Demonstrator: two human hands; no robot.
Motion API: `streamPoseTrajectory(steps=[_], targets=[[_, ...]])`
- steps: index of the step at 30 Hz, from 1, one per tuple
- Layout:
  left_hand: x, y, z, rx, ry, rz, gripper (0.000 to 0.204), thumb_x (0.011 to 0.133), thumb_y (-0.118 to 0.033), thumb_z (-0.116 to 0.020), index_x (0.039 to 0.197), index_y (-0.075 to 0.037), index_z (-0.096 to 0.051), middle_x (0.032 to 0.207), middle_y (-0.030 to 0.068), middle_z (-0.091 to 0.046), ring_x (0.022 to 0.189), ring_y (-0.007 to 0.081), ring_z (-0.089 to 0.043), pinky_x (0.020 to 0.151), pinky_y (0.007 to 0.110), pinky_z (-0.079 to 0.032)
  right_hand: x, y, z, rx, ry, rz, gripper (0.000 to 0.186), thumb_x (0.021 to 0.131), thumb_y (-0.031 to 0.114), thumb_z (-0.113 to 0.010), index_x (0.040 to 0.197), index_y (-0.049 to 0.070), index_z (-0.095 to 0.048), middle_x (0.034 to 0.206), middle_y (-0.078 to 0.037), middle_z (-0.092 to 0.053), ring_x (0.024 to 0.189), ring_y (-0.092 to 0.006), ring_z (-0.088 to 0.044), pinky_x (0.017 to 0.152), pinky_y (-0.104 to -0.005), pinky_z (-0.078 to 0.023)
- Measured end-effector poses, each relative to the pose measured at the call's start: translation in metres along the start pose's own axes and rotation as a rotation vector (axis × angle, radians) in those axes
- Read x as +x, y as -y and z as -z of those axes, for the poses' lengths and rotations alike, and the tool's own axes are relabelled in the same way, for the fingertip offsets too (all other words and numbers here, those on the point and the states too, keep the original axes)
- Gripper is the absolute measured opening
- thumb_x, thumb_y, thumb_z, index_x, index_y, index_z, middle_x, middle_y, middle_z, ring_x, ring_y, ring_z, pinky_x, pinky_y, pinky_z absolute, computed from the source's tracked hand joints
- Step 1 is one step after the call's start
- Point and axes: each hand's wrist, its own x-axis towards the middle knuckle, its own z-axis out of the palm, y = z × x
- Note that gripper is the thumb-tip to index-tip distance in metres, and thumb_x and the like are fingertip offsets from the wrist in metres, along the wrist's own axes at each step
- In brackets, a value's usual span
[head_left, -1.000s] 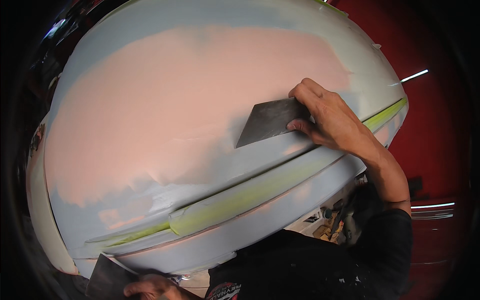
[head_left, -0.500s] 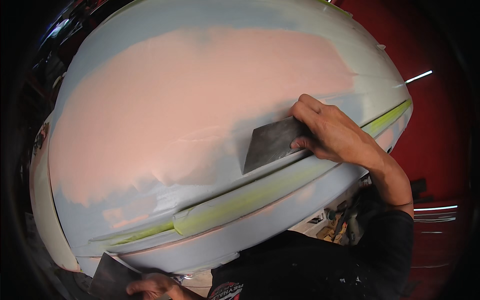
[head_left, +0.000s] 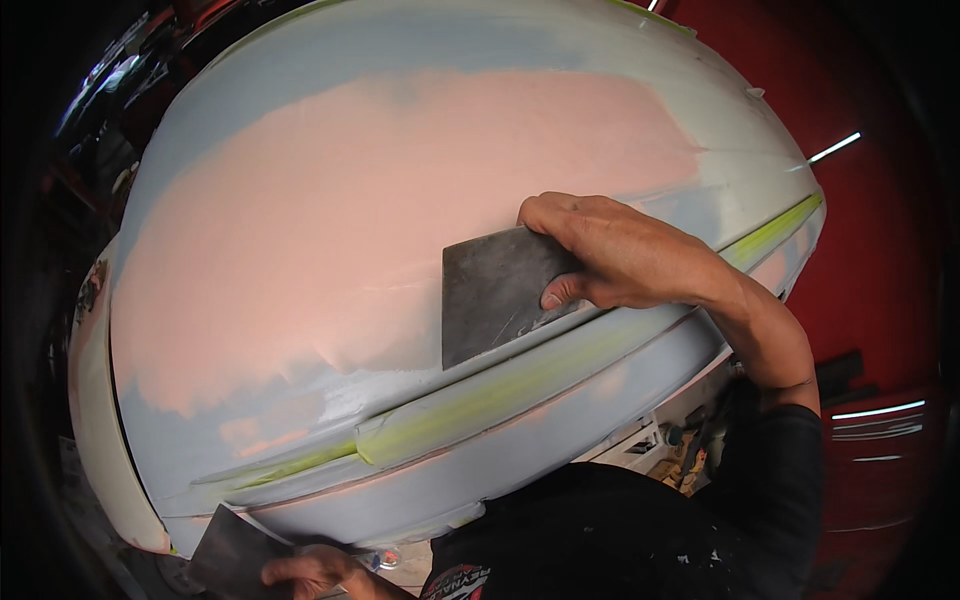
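Observation:
A dark grey, flat rectangular spreader [head_left: 495, 290] lies against the lower part of a curved vehicle panel [head_left: 170, 455]. My right hand [head_left: 635, 250] is closed round its right end, thumb on the near face and fingers over the top edge. Pinkish body filler [head_left: 300, 220] covers a broad patch of the panel, with grey-blue around it. At the lower left, below the panel's edge, my left hand [head_left: 315, 570] grips a second dark flat spreader [head_left: 235, 555], its thumb on the face. The lower part of that spreader is cut off by the picture's edge.
A yellow-green strip [head_left: 500, 395] runs along a ridge beneath the filler, above a lower grey rim [head_left: 400, 510]. A red surface [head_left: 770, 50] stands at the right. Cluttered tools [head_left: 690, 460] show behind my right arm. A pale adjoining panel [head_left: 95, 420] curves along the left.
My right hand has slid the spreader leftward along the panel, and its face now shows more squarely. The view has shifted slightly; my left hand still holds its spreader.

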Motion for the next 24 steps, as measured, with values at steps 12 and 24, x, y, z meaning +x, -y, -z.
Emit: streamPoseTrajectory(steps=[12,24], targets=[[0.001,0.003,0.006,-0.114,-0.057,-0.065,0.030,0.097,0.000,-0.057,0.124,0.013,-0.056,0.123,0.0149,-0.064,0.106,0.0097,-0.060,0.098,0.026,-0.045,0.020,-0.007,-0.013,-0.065,0.014,0.058,0.033,0.079,0.003,-0.073,0.101,-0.002,-0.049,0.096,-0.018,-0.058,0.091,-0.0386,-0.061,0.073,-0.0468,-0.048],[-0.024,0.080,0.064,0.944,0.067,-0.488,0.025,0.098,-0.001,-0.057,0.118,0.013,-0.059,0.117,0.0139,-0.068,0.097,0.0068,-0.064,0.083,0.011,-0.048,-0.001,0.003,0.013,-0.066,0.032,-0.008,0.033,0.079,0.006,-0.074,0.100,-0.001,-0.049,0.097,-0.018,-0.059,0.094,-0.0389,-0.059,0.078,-0.0474,-0.044]])
